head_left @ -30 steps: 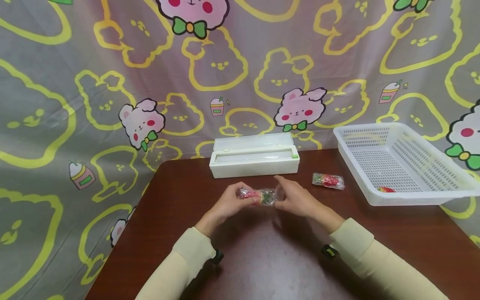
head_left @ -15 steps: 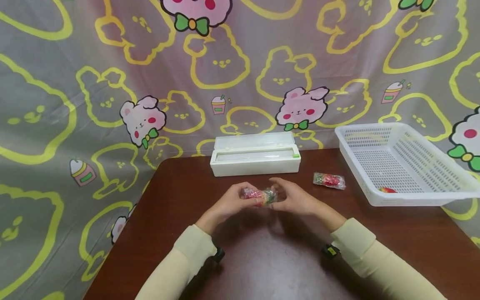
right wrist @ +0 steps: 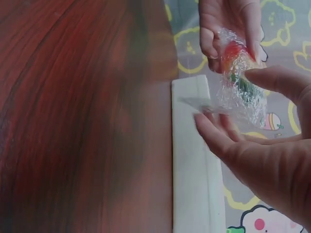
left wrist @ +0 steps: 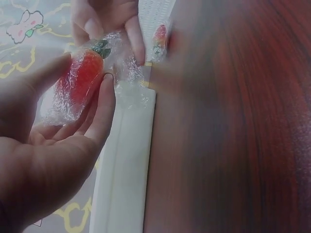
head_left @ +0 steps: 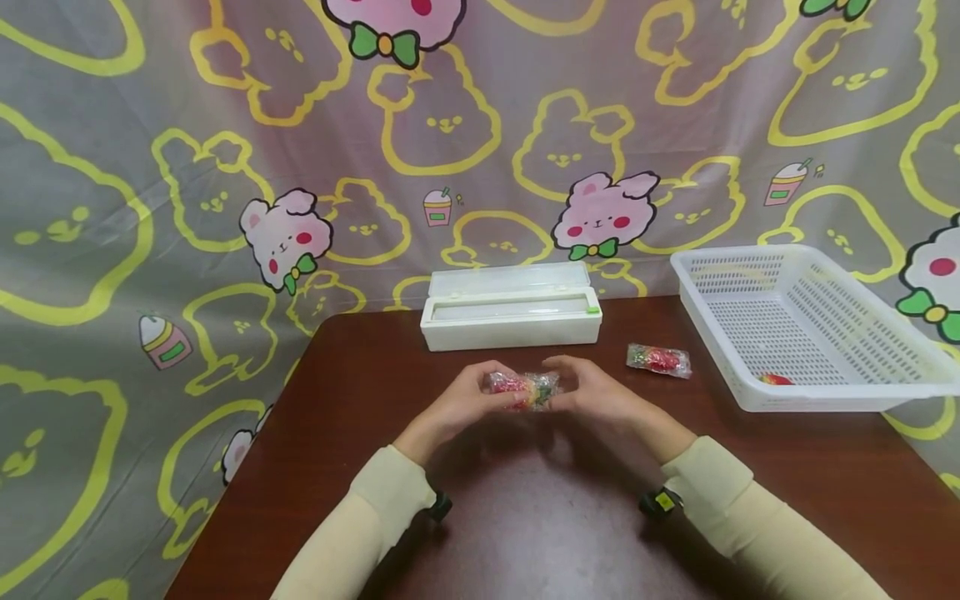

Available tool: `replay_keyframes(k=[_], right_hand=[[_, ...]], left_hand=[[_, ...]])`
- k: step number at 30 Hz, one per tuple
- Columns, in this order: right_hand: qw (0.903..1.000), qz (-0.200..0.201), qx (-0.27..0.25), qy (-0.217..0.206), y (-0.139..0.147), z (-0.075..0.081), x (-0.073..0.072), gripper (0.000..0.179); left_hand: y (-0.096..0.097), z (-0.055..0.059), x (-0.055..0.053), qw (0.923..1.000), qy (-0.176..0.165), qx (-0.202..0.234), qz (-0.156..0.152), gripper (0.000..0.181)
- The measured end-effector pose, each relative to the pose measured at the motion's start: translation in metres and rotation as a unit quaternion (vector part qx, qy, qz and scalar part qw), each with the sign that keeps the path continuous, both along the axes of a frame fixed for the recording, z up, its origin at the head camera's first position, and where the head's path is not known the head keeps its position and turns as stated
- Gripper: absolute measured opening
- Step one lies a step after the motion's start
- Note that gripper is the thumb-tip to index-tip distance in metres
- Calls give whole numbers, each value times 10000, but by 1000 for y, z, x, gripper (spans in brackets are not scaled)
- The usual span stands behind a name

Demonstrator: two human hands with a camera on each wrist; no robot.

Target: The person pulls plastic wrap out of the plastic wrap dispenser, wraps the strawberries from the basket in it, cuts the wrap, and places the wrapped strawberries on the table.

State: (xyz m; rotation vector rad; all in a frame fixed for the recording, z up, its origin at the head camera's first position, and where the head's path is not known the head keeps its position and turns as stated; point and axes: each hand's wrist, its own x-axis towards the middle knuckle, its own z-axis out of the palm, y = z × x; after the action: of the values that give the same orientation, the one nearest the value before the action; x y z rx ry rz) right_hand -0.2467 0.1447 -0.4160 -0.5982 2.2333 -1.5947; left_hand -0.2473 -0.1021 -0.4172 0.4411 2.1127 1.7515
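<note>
In the head view, a strawberry point(head_left: 517, 392) wrapped in clear cling film is held up between both hands, above the table. My left hand point(head_left: 467, 400) grips its red end, thumb on the near side and fingers curled behind, as the left wrist view also shows. At the green end, my right hand point(head_left: 600, 396) has its thumb point(right wrist: 272, 80) on the wrapping and its fingers curled beneath, by a loose flap of film point(right wrist: 201, 103). A second wrapped strawberry point(head_left: 660, 360) lies on the table to the right of the hands.
Behind the hands stands a white cling film dispenser point(head_left: 510, 335), its clear lid point(head_left: 510, 278) raised. A white perforated basket point(head_left: 832, 398) sits at the right, with a red and yellow piece point(head_left: 776, 379) inside. The brown table point(head_left: 360, 375) meets a patterned curtain.
My right hand has drawn a little closer to the left hand, and its fingers have closed in on the film at the green end. My left hand keeps its grip.
</note>
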Motion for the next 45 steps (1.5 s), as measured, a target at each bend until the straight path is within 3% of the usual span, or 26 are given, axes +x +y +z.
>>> replay_keyframes(k=[4, 12, 14, 17, 20, 23, 25, 26, 28, 31, 33, 36, 39, 45], right_hand=[[9977, 27, -155, -659, 1, -1, 0, 61], [9921, 254, -742, -976, 2, 0, -1, 49], [9913, 296, -815, -994, 2, 0, -1, 49], [9895, 345, -927, -1053, 2, 0, -2, 50], [9886, 402, -1019, -1029, 3, 0, -3, 49], [9951, 440, -733, -495, 2, -1, -2, 47], [9981, 464, -226, 324, -1, -2, 0, 48], [9950, 466, 117, 872, -2, -3, 1, 50], [9750, 393, 918, 1984, -7, -4, 4, 55], [9229, 178, 1974, 3302, -14, -5, 9, 60], [8915, 75, 2464, 3802, -18, -5, 11, 58], [8592, -14, 2773, 4299, -21, -6, 14, 53], [8462, -11, 2764, 4555, -23, -7, 15, 49], [8318, 62, 2870, 4750, -22, -8, 14, 48]], left_hand=[[-1, 0, 0, 10000, -48, -9, 7, 34], [-2, 1, 1, 9989, 244, -293, 283, 35], [-2, 1, 1, 9993, 69, -128, 335, 44], [-1, 0, 0, 9980, -457, 359, 262, 58], [-1, 0, -1, 9927, -939, 758, 60, 58], [-2, -1, -2, 9912, -1028, 833, -92, 46], [-4, -2, -2, 9922, -976, 767, -102, 41], [-4, -3, -2, 9928, -940, 736, -102, 40], [-5, -4, -2, 9943, -829, 656, -135, 37], [-4, -6, -2, 9959, -665, 568, -223, 34], [-2, -7, -1, 9968, -586, 477, -246, 30], [0, -7, 1, 9980, -543, 273, -173, 27], [1, -6, 4, 9984, -541, 109, -84, 27], [4, -9, 5, 9988, -495, 4, 50, 28]])
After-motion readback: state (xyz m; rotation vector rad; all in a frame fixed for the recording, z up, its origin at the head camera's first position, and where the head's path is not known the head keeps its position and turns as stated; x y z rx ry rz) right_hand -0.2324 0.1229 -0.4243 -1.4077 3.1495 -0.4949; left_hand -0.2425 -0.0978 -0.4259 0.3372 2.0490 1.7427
